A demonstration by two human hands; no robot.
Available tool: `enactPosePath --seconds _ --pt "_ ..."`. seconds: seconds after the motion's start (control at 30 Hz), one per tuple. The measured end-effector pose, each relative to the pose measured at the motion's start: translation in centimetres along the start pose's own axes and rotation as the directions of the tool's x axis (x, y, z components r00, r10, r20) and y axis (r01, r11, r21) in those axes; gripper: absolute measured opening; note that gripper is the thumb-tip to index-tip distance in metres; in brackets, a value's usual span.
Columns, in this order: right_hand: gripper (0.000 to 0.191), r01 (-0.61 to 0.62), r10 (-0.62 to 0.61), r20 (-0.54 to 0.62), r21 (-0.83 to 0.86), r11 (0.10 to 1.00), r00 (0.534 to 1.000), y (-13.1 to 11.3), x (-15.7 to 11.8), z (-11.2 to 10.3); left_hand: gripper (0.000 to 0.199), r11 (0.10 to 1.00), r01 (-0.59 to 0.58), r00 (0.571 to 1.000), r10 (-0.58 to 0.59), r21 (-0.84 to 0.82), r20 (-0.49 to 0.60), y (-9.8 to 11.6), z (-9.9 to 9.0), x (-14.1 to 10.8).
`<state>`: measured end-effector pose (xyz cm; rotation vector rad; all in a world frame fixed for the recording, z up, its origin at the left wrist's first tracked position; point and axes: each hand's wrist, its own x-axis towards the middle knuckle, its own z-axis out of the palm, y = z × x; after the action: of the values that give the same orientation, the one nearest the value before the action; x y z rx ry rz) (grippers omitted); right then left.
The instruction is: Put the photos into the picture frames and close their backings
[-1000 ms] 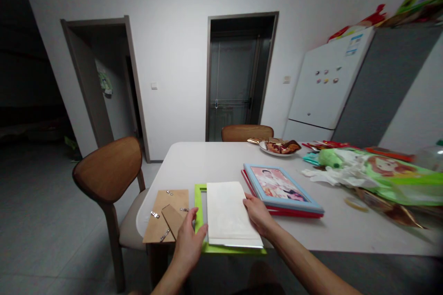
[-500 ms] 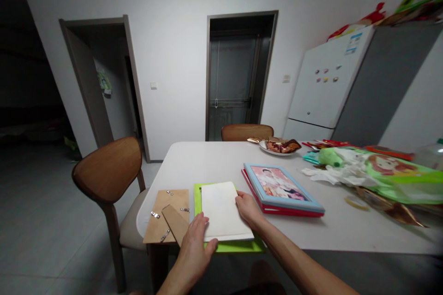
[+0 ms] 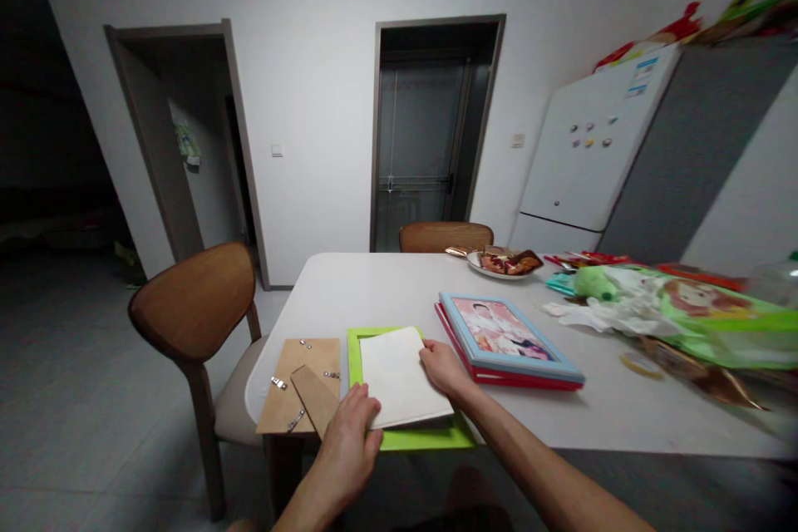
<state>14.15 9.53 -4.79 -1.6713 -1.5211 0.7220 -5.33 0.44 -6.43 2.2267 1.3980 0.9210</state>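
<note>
A white sheet or thin stack of paper (image 3: 402,378) lies over a lime green frame (image 3: 430,437), slightly turned against it. My right hand (image 3: 444,367) pinches the sheet's right edge. At its lower left corner, my left hand (image 3: 352,436) holds the sheet between thumb and fingers. Left of the green frame is a brown backing board (image 3: 290,362) with metal clips and a stand leg (image 3: 315,399). To the right, a light blue frame with a photo (image 3: 499,332) rests on a red frame (image 3: 529,384).
A plate of food (image 3: 504,264) stands at the table's back edge. Crumpled tissues (image 3: 623,312), a green bag (image 3: 716,312) and a tape roll (image 3: 642,366) lie at the right. One wooden chair (image 3: 193,299) is at the left, another (image 3: 445,238) behind the table.
The white sheet has shifted slightly left and tilted a little more over the green frame. Both hands have moved slightly with it.
</note>
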Motion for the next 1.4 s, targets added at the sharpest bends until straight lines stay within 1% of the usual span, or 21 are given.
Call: enactPosePath --seconds 0.07,0.13,0.27,0.4,0.53,0.63,0.77,0.9,1.0,1.1,1.27,1.4 --pt "0.037 0.01 -0.01 0.0 0.003 1.0 1.0 -0.2 0.0 0.0 0.029 1.0 0.004 0.999 -0.004 0.014 0.036 0.1 -0.1 0.0" --pt "0.038 0.015 -0.015 0.004 0.011 1.0 1.0 -0.2 0.0 -0.1 0.03 1.0 0.01 0.999 -0.01 0.009 0.044 0.2 -0.2 -0.1" --pt "0.039 0.022 -0.022 0.021 0.036 0.999 1.0 0.2 0.0 -0.2 0.04 1.0 0.028 0.999 -0.028 -0.013 0.037 0.1 -0.3 -0.1" --pt "0.04 0.016 -0.02 0.047 0.073 0.997 0.999 0.4 -0.4 -0.3 0.044 0.999 0.04 0.997 -0.039 -0.013 0.061 0.0 -0.4 -0.2" --pt "0.041 -0.049 0.04 0.061 0.147 0.988 0.997 0.3 -0.8 -0.4 0.047 0.999 0.046 0.995 -0.045 -0.013 0.086 0.0 -0.7 -0.3" --pt "0.041 -0.1 0.092 0.057 0.152 0.983 0.994 0.4 -0.5 -0.7 0.05 0.999 0.048 0.994 -0.047 -0.011 0.095 0.2 -0.8 -0.2" --pt "0.04 -0.089 0.084 0.05 0.129 0.988 0.995 0.6 0.0 -1.0 0.056 0.998 0.053 0.993 -0.051 -0.018 0.102 0.3 -0.7 -0.2" --pt "0.039 -0.044 0.041 0.044 0.058 0.997 0.998 0.3 -0.1 -0.4 0.054 0.999 0.046 0.992 -0.044 -0.01 0.118 0.2 -0.7 -0.2" --pt "0.039 -0.014 0.014 0.028 -0.022 1.0 1.0 -0.1 -0.2 0.2 0.052 0.999 0.045 0.99 -0.044 -0.003 0.134 0.1 -0.9 -0.1" --pt "0.038 0.02 -0.018 0.011 -0.123 0.992 1.0 -0.4 -0.1 0.4 0.051 0.999 0.045 0.988 -0.046 0.012 0.146 0.2 -1.1 -0.1" --pt "0.029 0.062 -0.06 0.018 -0.331 0.942 0.998 -0.5 -0.2 -0.2 0.046 0.998 0.039 0.986 -0.046 0.052 0.158 0.6 -1.2 -0.1" --pt "0.029 0.062 -0.057 0.024 -0.43 0.901 0.998 -0.4 -0.5 -0.5 0.046 0.996 0.034 0.986 -0.046 0.08 0.157 0.7 -1.2 -0.1"
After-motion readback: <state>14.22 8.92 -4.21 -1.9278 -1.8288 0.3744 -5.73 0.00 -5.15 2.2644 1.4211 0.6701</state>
